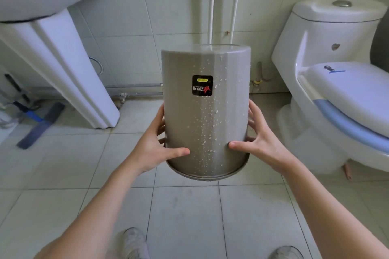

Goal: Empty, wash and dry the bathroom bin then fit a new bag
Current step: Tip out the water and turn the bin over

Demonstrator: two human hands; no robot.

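Observation:
A grey round bin point(205, 111) hangs upside down in the air above the floor, its base on top and its open rim facing down. Water drops cover its side, and a black label on it reads upside down. My left hand point(155, 149) grips its left side near the rim, thumb across the front. On the other side my right hand point(261, 139) holds it the same way. The inside of the bin is hidden.
A white pedestal basin point(63, 52) stands at the left and a white toilet point(336, 82) with its lid down at the right. A flat mop point(40, 124) lies on the tiled floor at the left. Two pipes point(212, 2) run up the back wall. My shoes point(134, 242) show below.

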